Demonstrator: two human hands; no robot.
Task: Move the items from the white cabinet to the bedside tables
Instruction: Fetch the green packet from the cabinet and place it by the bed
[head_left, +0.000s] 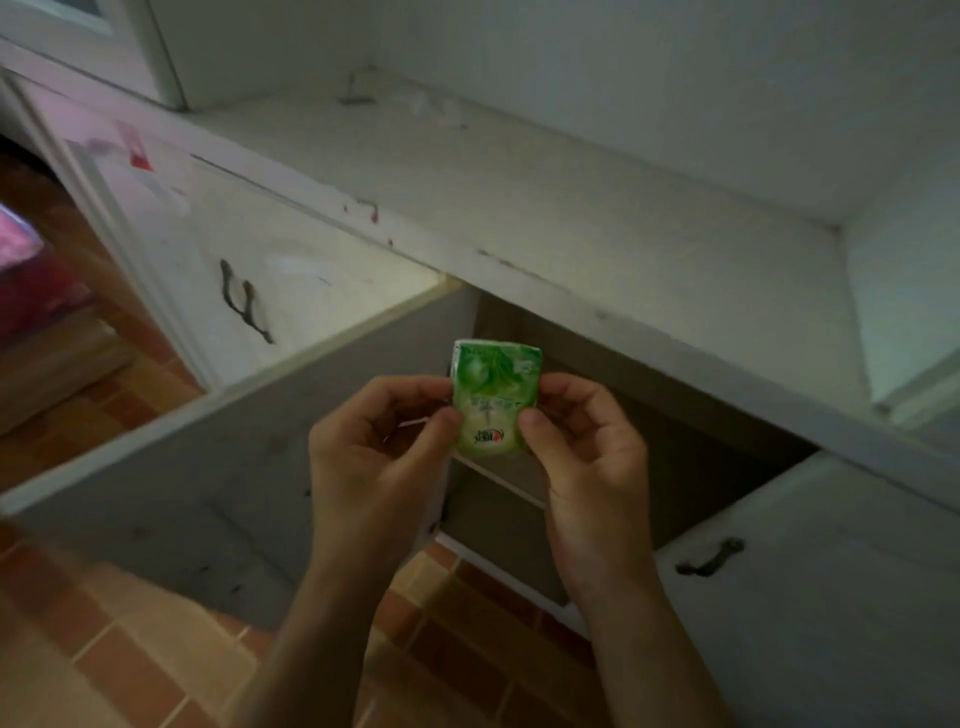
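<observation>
The white cabinet (571, 218) is filling most of the view, its scuffed ledge running from upper left to lower right. The brown and tan tiled floor (130, 675) is showing below it. An open door (234, 467) is swinging out to the left, standing between the person and the left part of the floor. Behind it the dark compartment (675, 441) is lying open, with the pale edge of a shelf (498, 480) showing inside. To the right a closed door (831, 597) is sitting flush under the ledge. To the left another white front panel (311, 291) is catching the light. A blurred pink and red shape (21, 244) is lying at the far left edge; it is too unclear to name.

Both arms are reaching up from the bottom edge. The left hand (374, 457) and the right hand (587, 457) are holding a small green packet (493, 400) upright in front of the open compartment, clear of the shelf. Each hand is pinching one side edge of the packet between thumb and forefinger, the other fingers curling loosely behind.

A dark handle (709, 558) is sitting on the closed door, and a second dark handle (244, 304) on the left panel. Small red marks (371, 210) are dotting the front edge of the ledge.
</observation>
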